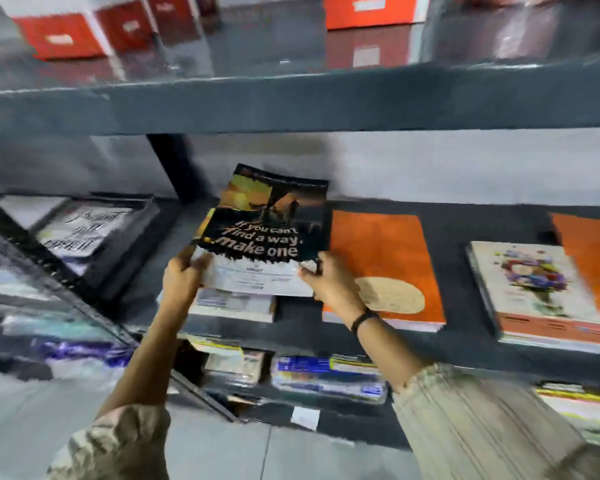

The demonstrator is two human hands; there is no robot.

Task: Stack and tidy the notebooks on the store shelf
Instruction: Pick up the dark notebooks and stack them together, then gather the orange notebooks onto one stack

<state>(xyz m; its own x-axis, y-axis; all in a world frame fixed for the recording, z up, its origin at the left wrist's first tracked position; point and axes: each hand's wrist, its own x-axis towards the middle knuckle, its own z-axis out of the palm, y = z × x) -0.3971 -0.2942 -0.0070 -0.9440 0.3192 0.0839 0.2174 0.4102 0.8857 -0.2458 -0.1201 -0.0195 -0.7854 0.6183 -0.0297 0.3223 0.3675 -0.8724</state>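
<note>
Both hands, left hand [182,277] and right hand [329,284], grip the black notebook [267,230], seemingly above a stack [234,306].

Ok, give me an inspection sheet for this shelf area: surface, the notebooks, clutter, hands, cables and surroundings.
Surface: dark middle shelf, bare patches between piles.
Job's things: black notebook reading "If you can't find a way, make one", tilted up over a low pile; orange notebook pile lying flat to its right; flowered notebook pile further right; another pile at left.
Clutter: nothing seen on this shelf.
Grippers: left hand grips the black notebook's lower left corner; right hand grips its lower right corner, dark band on that wrist.
Cables: nothing seen.
Surroundings: red boxes on the top shelf; wrapped packs on the shelf below; picture blurred.
</note>
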